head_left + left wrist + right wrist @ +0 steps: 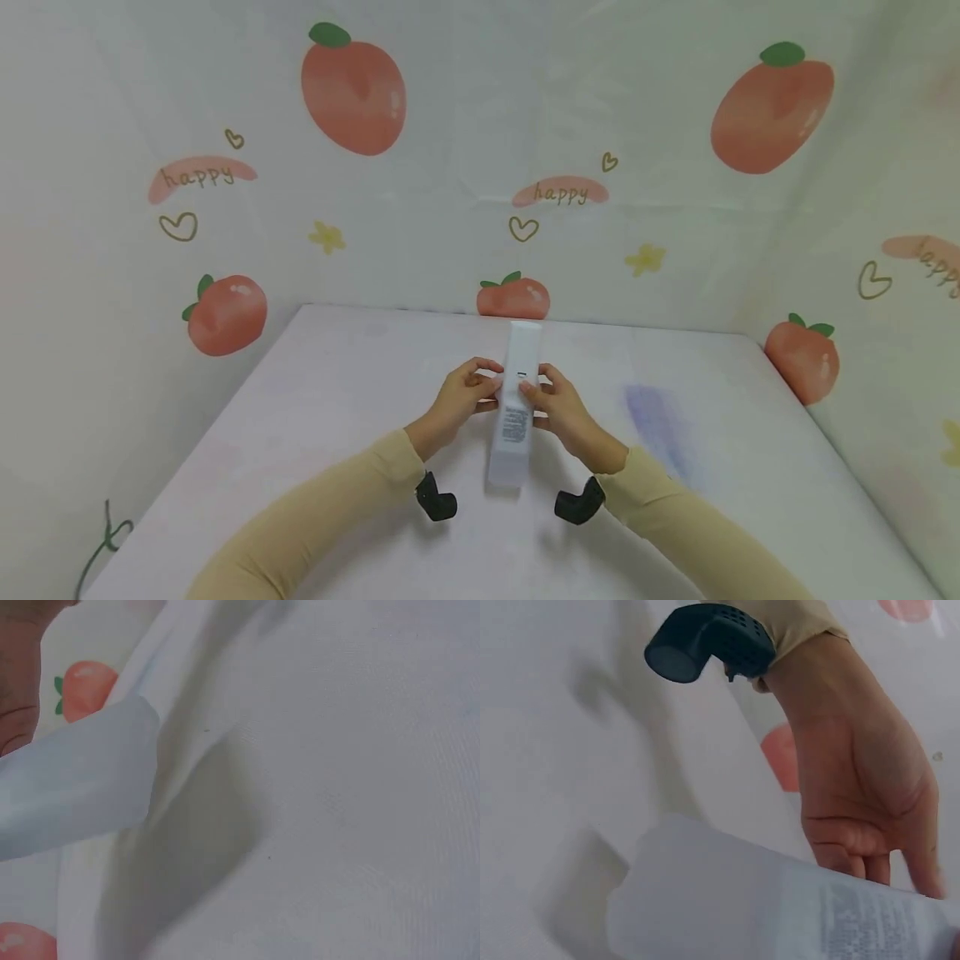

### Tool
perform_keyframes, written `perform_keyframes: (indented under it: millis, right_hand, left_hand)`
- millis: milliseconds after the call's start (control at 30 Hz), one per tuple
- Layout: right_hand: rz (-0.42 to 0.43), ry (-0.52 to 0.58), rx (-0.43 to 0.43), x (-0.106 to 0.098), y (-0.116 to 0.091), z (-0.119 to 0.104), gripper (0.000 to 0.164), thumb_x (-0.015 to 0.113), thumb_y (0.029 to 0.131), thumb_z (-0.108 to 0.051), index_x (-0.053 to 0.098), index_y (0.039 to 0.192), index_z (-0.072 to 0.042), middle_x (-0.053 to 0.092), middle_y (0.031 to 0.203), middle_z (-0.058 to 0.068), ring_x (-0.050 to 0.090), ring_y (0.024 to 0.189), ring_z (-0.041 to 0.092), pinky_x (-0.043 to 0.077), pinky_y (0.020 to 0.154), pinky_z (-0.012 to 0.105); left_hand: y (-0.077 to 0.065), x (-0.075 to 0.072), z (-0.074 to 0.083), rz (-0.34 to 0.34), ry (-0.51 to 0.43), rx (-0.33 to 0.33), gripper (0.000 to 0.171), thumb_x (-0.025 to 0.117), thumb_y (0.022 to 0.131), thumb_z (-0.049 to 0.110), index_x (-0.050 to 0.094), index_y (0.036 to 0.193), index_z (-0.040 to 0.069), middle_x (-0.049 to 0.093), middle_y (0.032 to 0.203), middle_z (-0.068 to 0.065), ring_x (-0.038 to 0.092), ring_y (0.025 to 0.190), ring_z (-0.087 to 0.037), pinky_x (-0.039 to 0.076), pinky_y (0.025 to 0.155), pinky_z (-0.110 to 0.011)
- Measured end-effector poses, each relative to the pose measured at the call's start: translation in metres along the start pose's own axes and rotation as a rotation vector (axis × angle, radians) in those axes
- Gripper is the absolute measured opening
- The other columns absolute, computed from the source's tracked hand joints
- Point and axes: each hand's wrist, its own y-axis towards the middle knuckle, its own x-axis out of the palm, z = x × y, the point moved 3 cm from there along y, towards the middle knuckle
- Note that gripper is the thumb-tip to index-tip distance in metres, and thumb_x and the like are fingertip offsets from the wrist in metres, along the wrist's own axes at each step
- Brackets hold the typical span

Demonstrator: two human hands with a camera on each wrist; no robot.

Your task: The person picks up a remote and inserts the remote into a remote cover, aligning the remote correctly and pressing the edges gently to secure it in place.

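A long white plastic case (pixel 517 442) is held upright in front of me, tilted slightly, with a block of dark printed text and a small dark slot on its face. My left hand (pixel 459 398) grips its left side, thumb and fingertips bent against the edge. On the other side my right hand (pixel 564 408) grips it, thumb over the face and fingers along the right edge. In the left wrist view the plain lower end of the case (pixel 82 780) hangs over its shadow. The right wrist view shows the label side of the case (pixel 780 907) with the left hand (pixel 870 780) behind it.
A white cloth-covered table (pixel 360 367) lies beneath, with a faint purple patch (pixel 660 425) at right. Behind it hangs a fruit-printed curtain (pixel 450 167). Black wrist cameras (pixel 437 497) jut below both wrists. A green cord (pixel 108 533) hangs by the table's left edge.
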Motion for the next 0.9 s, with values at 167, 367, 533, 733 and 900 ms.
perform_keyframes:
  millis: [167, 367, 533, 733, 900]
  right_hand:
    - [-0.027, -0.007, -0.014, -0.004, -0.002, 0.001, 0.033, 0.052, 0.101, -0.020, 0.043, 0.128, -0.004, 0.057, 0.110, 0.009, 0.060, 0.093, 0.018, 0.054, 0.086, 0.042]
    - [-0.017, 0.077, 0.009, -0.004, -0.004, 0.005, 0.047, 0.047, 0.103, -0.027, 0.032, 0.140, -0.002, 0.049, 0.128, 0.018, 0.057, 0.112, 0.026, 0.048, 0.098, 0.044]
    - [0.059, 0.155, 0.101, -0.002, -0.006, 0.012, 0.026, 0.045, 0.104, -0.028, 0.051, 0.110, -0.004, 0.057, 0.111, 0.009, 0.059, 0.100, 0.020, 0.050, 0.089, 0.036]
    - [0.236, 0.163, 0.093, -0.003, -0.003, 0.013, 0.019, 0.047, 0.103, -0.017, 0.054, 0.088, -0.007, 0.057, 0.085, -0.001, 0.055, 0.078, 0.013, 0.045, 0.073, 0.029]
    - [0.306, 0.100, 0.066, -0.009, 0.005, 0.006, 0.018, 0.049, 0.100, -0.012, 0.057, 0.090, 0.000, 0.057, 0.077, -0.001, 0.054, 0.072, 0.012, 0.045, 0.071, 0.028]
  left_hand:
    - [-0.001, 0.007, -0.004, -0.074, 0.138, 0.026, 0.033, 0.069, 0.090, 0.017, 0.060, 0.117, -0.001, 0.062, 0.100, -0.008, 0.057, 0.087, -0.013, 0.054, 0.087, -0.036]
    - [-0.001, 0.008, -0.006, 0.021, 0.069, 0.049, 0.027, 0.072, 0.087, 0.011, 0.063, 0.108, -0.003, 0.065, 0.097, -0.011, 0.062, 0.083, -0.013, 0.057, 0.082, -0.036]
    - [-0.002, 0.010, -0.002, 0.044, 0.064, 0.084, 0.026, 0.071, 0.087, 0.010, 0.063, 0.109, -0.002, 0.067, 0.098, -0.012, 0.062, 0.083, -0.011, 0.057, 0.078, -0.033]
    - [0.001, 0.018, 0.001, -0.043, 0.137, 0.076, 0.028, 0.066, 0.092, 0.011, 0.061, 0.115, -0.004, 0.067, 0.097, -0.016, 0.063, 0.079, -0.011, 0.059, 0.075, -0.033]
    - [0.003, 0.020, 0.010, -0.143, 0.185, -0.021, 0.035, 0.066, 0.092, 0.013, 0.059, 0.121, -0.006, 0.069, 0.104, -0.020, 0.067, 0.085, -0.017, 0.059, 0.077, -0.036]
